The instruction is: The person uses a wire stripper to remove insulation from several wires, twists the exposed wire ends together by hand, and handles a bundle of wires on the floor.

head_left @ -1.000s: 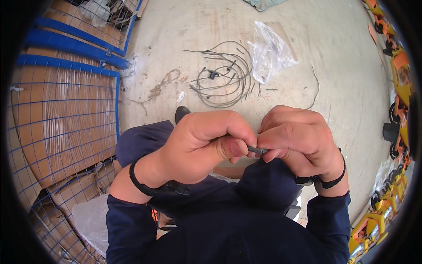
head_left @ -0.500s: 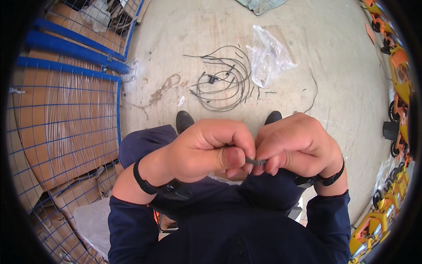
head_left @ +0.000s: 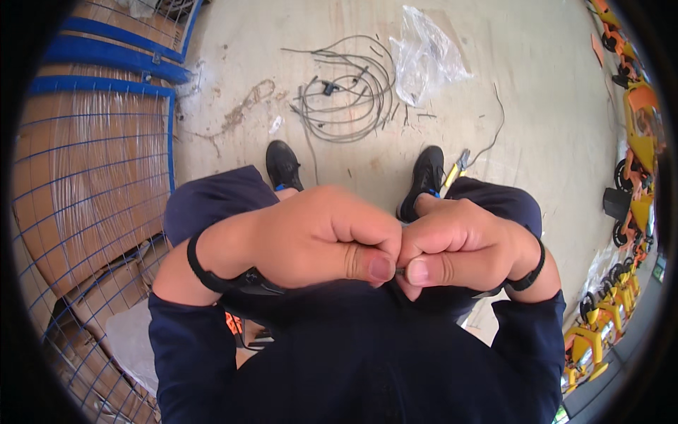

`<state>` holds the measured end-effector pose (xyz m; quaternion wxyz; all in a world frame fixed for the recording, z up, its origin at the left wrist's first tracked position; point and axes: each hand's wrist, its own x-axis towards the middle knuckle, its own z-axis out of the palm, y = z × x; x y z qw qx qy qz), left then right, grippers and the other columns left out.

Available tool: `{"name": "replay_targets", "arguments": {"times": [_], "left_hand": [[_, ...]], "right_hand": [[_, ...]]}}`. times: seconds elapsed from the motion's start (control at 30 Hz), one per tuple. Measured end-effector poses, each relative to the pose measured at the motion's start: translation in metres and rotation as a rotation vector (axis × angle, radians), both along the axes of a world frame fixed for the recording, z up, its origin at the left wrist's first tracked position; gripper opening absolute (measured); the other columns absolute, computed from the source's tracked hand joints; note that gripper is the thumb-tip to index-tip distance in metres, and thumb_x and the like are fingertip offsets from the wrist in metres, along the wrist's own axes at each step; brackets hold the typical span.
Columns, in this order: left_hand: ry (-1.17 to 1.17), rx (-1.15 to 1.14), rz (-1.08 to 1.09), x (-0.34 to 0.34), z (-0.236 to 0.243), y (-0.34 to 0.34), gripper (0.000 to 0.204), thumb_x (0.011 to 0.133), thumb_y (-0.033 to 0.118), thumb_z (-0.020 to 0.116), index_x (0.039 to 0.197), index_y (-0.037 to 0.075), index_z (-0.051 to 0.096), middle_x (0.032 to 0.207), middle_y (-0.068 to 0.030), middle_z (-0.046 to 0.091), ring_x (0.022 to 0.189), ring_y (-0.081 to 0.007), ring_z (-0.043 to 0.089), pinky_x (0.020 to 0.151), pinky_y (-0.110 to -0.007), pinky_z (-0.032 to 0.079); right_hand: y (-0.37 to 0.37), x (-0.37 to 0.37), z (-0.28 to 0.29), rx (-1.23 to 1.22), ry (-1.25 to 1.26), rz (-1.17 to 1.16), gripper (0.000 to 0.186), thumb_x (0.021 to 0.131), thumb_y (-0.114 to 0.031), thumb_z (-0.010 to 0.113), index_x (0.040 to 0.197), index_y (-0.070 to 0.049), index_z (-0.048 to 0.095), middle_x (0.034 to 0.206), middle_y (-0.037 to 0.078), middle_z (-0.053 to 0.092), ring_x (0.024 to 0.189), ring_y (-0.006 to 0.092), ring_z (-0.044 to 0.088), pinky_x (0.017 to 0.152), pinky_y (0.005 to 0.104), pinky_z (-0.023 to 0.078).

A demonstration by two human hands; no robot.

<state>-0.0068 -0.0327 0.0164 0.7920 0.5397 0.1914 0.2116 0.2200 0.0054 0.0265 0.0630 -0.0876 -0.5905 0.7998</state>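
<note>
My left hand (head_left: 339, 240) and my right hand (head_left: 455, 247) meet in front of my body, fingers curled and thumbs pressed against the forefingers. Between the two thumb tips a sliver of a dark short piece of cable (head_left: 400, 271) shows; the fingers hide nearly all of it. Both hands pinch it from either side, knuckles touching. Past the hands, loosely coiled grey cable (head_left: 346, 134) lies on the floor, with a small black part (head_left: 330, 88) among its loops.
Yellow-handled cutters (head_left: 455, 169) lie by my right shoe (head_left: 422, 177). Clear plastic wrap (head_left: 424, 60) and short cable offcuts are farther out. A blue mesh cage (head_left: 99, 141) holding cardboard stands at left. Yellow and orange wheeled machines (head_left: 639, 134) line the right side.
My hands have come closer together, and the cable piece between them is now mostly covered. The view has shifted, so my shoes and the yellow-handled cutters now show.
</note>
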Motion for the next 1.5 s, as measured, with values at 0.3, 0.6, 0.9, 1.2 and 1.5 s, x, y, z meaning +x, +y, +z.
{"name": "replay_targets", "arguments": {"times": [0.3,0.6,0.9,1.2,1.5], "left_hand": [[-0.430,-0.388,0.020,0.016,0.001,-0.005,0.029,0.093,0.027,0.063,0.081,0.001,0.063,0.072,-0.0034,0.063,0.057,-0.0049,0.045,0.050,-0.021,0.032],[-0.588,-0.380,-0.025,0.024,-0.002,-0.002,0.032,0.093,0.030,0.062,0.082,0.001,0.062,0.071,-0.0053,0.063,0.051,-0.0061,0.044,0.047,-0.021,0.032],[0.305,0.653,0.638,0.006,0.004,0.015,0.019,0.093,0.023,0.062,0.093,0.004,0.062,0.076,-0.0071,0.062,0.061,-0.0134,0.054,0.057,-0.026,0.044],[0.375,1.294,0.824,0.015,-0.008,0.024,0.014,0.078,0.008,0.072,0.089,0.003,0.066,0.073,-0.0066,0.060,0.060,-0.0228,0.054,0.054,-0.031,0.042],[0.448,0.926,0.669,0.012,-0.007,0.017,0.012,0.089,0.009,0.062,0.081,0.001,0.059,0.069,-0.0095,0.055,0.058,-0.0237,0.052,0.053,-0.032,0.042]], "right_hand": [[-0.003,-0.007,0.003,-0.402,0.296,-0.025,0.020,0.096,-0.010,0.056,0.085,0.004,0.067,0.082,0.007,0.067,0.066,0.0096,0.054,0.060,0.0240,0.043],[0.005,-0.010,0.010,-0.401,0.343,0.010,0.020,0.095,-0.011,0.057,0.086,0.004,0.067,0.080,0.008,0.068,0.063,0.0103,0.054,0.058,0.0254,0.043],[0.016,0.004,0.007,0.085,-0.161,-0.576,0.026,0.099,-0.022,0.052,0.092,0.000,0.064,0.073,-0.001,0.059,0.063,0.0046,0.044,0.055,0.0209,0.038],[0.016,0.005,-0.007,-0.401,-0.112,-0.358,0.028,0.101,-0.021,0.048,0.093,0.000,0.066,0.061,-0.004,0.050,0.054,0.0045,0.040,0.050,0.0210,0.033],[0.016,-0.002,-0.005,0.759,-0.094,-0.642,0.008,0.083,-0.001,0.068,0.091,-0.001,0.070,0.076,0.009,0.066,0.067,0.0205,0.060,0.060,0.0286,0.047]]}}
